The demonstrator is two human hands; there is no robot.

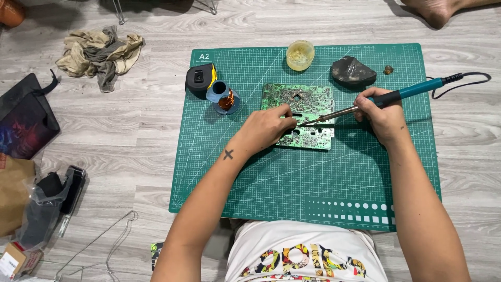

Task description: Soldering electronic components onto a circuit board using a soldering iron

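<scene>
hands (323,120), green mat (313,193), wood floor (151,136)

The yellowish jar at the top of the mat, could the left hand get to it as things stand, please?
Probably yes: the left hand rests on the circuit board, and only bare board and mat lie between it and the jar.

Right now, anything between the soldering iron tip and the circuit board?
Nothing visible. The teal-handled soldering iron in the right hand points its tip at the green circuit board over bare board. The left hand rests on the board's left part, beside the tip, not across it.
</scene>
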